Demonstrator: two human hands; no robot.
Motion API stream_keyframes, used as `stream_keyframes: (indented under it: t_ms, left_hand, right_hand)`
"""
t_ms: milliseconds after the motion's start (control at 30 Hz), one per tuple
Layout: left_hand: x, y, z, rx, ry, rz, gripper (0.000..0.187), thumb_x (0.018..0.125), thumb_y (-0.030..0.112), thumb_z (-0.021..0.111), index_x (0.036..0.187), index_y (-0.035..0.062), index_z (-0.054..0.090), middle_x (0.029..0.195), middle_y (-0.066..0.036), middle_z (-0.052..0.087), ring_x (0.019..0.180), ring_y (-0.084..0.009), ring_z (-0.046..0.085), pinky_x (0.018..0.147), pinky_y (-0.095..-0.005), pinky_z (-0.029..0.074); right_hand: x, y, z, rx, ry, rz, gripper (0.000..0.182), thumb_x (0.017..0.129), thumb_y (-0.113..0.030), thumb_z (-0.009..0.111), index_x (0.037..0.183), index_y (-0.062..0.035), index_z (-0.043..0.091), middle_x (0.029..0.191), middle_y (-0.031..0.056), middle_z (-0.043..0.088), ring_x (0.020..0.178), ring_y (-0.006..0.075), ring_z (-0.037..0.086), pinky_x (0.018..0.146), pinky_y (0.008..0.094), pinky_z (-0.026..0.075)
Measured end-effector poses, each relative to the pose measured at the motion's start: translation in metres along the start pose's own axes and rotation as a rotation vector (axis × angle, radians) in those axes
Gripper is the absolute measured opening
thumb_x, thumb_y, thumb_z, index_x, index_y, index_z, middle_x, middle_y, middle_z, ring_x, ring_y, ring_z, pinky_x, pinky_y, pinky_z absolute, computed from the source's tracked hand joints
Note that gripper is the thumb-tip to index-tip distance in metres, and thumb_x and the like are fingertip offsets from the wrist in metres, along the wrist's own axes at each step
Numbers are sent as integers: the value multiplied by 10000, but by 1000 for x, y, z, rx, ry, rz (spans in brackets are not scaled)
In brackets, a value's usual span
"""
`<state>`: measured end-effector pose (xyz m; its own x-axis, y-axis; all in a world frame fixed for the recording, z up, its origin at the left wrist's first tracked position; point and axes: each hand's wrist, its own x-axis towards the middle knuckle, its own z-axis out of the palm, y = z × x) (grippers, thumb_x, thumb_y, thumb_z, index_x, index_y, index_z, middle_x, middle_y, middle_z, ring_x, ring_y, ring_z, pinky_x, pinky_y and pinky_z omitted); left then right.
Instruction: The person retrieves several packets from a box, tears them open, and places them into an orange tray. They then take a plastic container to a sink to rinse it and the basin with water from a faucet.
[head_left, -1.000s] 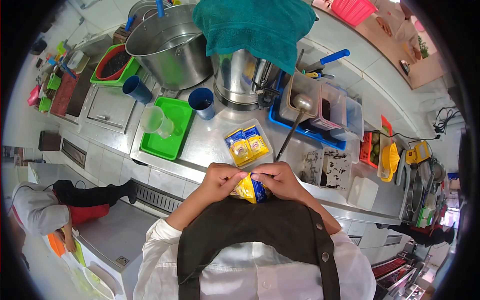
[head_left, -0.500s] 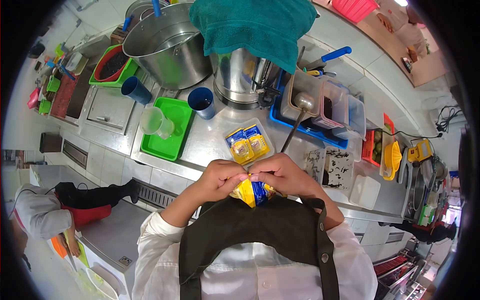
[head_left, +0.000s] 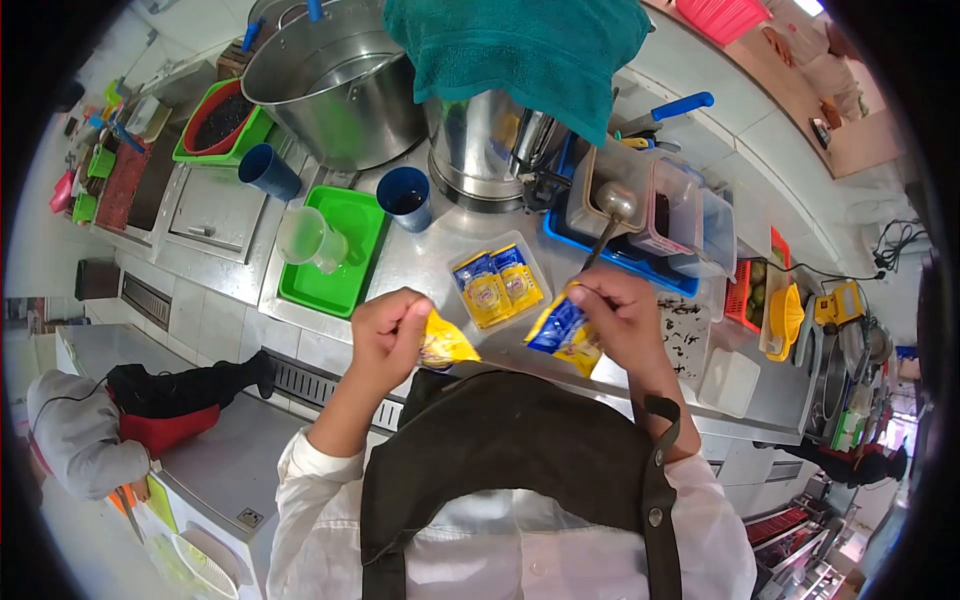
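Note:
My left hand (head_left: 388, 335) is closed on a yellow sachet (head_left: 448, 343), pinched at its edge in front of the apron. A blue-and-yellow sachet (head_left: 560, 333) hangs from my right hand (head_left: 622, 315), gripped between thumb and fingers. The two sachets are apart from each other. Just beyond them, a clear plastic container (head_left: 533, 260) on the steel counter (head_left: 415, 265) holds several more blue-and-yellow sachets (head_left: 497, 287).
A green tray (head_left: 374, 225) with a translucent jug (head_left: 303, 240) stands left of the container, near a blue cup (head_left: 404, 200). Behind are a steel pot (head_left: 330, 110) and a towel-covered steel urn (head_left: 470, 145). A ladle (head_left: 613, 205) rests among plastic bins at right. Another person (head_left: 85, 430) works at left.
My hands were together on the packets at the apron; they have moved apart, left hand leftward and right hand rightward and up, each with its own sachet.

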<state>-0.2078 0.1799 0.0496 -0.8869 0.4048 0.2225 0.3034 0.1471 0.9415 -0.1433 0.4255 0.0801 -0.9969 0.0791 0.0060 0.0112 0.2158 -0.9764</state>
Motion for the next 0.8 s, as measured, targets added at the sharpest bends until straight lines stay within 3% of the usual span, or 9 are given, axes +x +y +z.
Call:
stream_keyframes:
  t_ms: [167,300,333,367,467,533,633,700,800]
  left_hand:
    - [20,-19,24,77,26,-120,211,854,118,482,704,-20,537,543,-36,479,499,-53,408,456,-225,338]
    - [32,-85,72,-136,227,-406,273,885,183,446,759,-38,547,588,-45,513,544,-69,431,516,-230,369]
    - [30,-121,85,-81,251,-327,262,873,193,457,859,-51,550,644,-97,555,562,-138,495,560,-265,408]
    - [20,-168,91,127,211,-353,270,828,170,508,1002,-35,526,874,-175,569,786,-234,553,673,-326,432]
    - [10,-107,79,625,151,-312,402,761,138,561,1130,4,473,1151,-188,463,1064,-261,452,822,-433,375]
    - [4,-85,72,702,-183,-89,519,720,142,599,1197,39,420,1274,-123,364,1180,-240,339,916,-523,262]
    - [-4,-109,89,891,-296,153,581,711,185,612,1231,56,386,1250,-85,401,1161,-250,366,944,-551,203]
    - [-11,-132,98,930,-293,133,595,712,236,620,1220,37,383,1197,-106,429,1134,-252,387,956,-533,201]
    - [-3,-115,103,1000,-657,-349,571,757,321,585,1209,37,382,1209,-141,414,1144,-225,399,964,-538,161]
  right_hand:
    - [14,22,12,105,7,176,157,827,-119,548,781,27,583,632,-28,537,558,9,437,493,178,347]
    - [45,146,24,39,195,244,185,839,-170,541,801,8,573,688,11,563,616,49,495,556,208,401]
    - [54,181,31,-1,242,151,193,826,-183,561,842,8,570,745,45,587,621,87,521,567,226,418]
    - [51,173,35,-255,294,204,222,796,-192,591,908,-2,573,861,94,591,762,179,555,664,288,435]
    - [43,158,30,-713,397,-127,278,738,-160,617,978,-26,576,1002,125,546,950,268,501,780,340,403]
    - [33,151,27,-812,35,37,352,689,-119,612,1034,-63,571,1069,107,508,1063,300,416,870,386,337]
    - [31,162,46,-1065,-11,-76,356,720,-103,531,1075,-90,563,1168,63,463,1138,277,360,913,485,280]
    - [30,158,53,-1075,-60,16,368,730,-102,513,1096,-101,555,1244,60,396,1189,282,300,942,506,235]
    - [29,155,50,-1076,-150,127,395,745,-115,496,1139,-115,533,1368,49,243,1270,288,177,985,536,145]
